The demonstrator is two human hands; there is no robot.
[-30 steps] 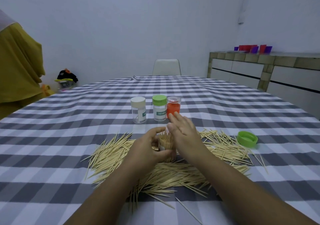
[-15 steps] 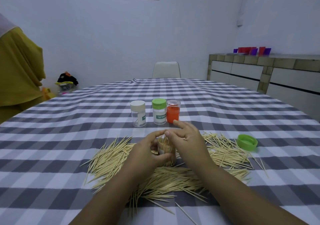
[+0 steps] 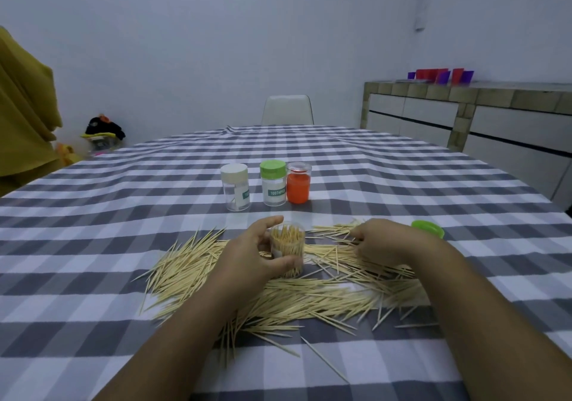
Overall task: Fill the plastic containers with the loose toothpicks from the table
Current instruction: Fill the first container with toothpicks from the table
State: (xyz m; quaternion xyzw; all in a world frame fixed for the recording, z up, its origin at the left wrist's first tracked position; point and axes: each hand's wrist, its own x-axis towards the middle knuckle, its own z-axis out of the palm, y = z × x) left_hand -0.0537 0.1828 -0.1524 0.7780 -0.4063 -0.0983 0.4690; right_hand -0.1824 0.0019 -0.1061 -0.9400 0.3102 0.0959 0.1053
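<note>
Now your left hand (image 3: 252, 256) wraps a clear plastic container (image 3: 288, 250), upright, lidless, packed with pale toothpicks standing on end. It sits mid-table amid the loose toothpicks (image 3: 309, 295), thin pointed wooden slivers strewn over the grey-and-white checked cloth (image 3: 93, 246). Your right hand (image 3: 387, 241) lies on the scatter, fingers curled down; whether it pinches any, cannot tell. Green lid (image 3: 428, 228) just beyond it. Behind: three capped cylindrical jars, cream-lidded (image 3: 235, 187), green-lidded (image 3: 273, 183), orange-filled (image 3: 298, 183).
</note>
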